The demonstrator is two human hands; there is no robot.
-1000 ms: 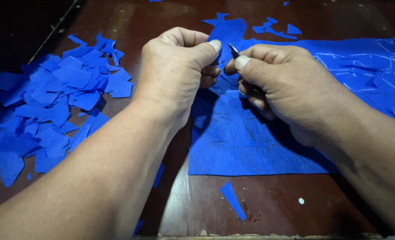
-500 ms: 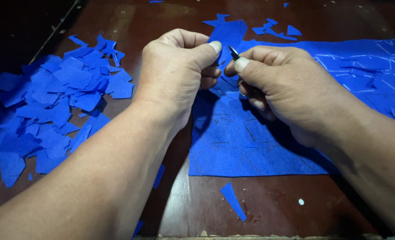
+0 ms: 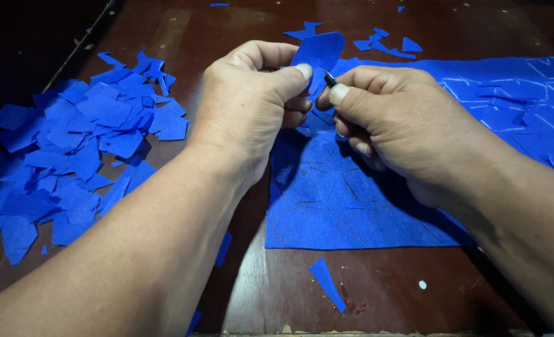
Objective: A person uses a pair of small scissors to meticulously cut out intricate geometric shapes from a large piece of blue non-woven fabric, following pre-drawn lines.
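While both hands are closed tight, I read the left hand [image 3: 252,106] as pinching a small blue cut piece [image 3: 319,51] between thumb and curled fingers; the piece stands up above the knuckles. Right hand [image 3: 395,118] is fisted around a thin dark tool [image 3: 330,79], only its tip showing past the thumb, right beside the left thumb. Can't tell what kind of tool it is. The two hands meet thumb to thumb, touching or nearly so.

Both forearms come in from the near edge of the table [image 3: 277,293], left one angled from the near-left corner, right one from the near-right corner. Wrists hover over the blue fabric sheet [image 3: 352,212], which covers the right half of the table and runs off the right edge; it carries faint drawn outlines.

Pile of blue cut pieces [image 3: 77,150] lies toward the left edge, well apart from the sheet. A few blue scraps [image 3: 383,42] sit near the far edge, and one narrow offcut [image 3: 327,282] near the near edge, just below the sheet. Table is dark reddish-brown wood, worn. Surroundings are dark, nothing readable.
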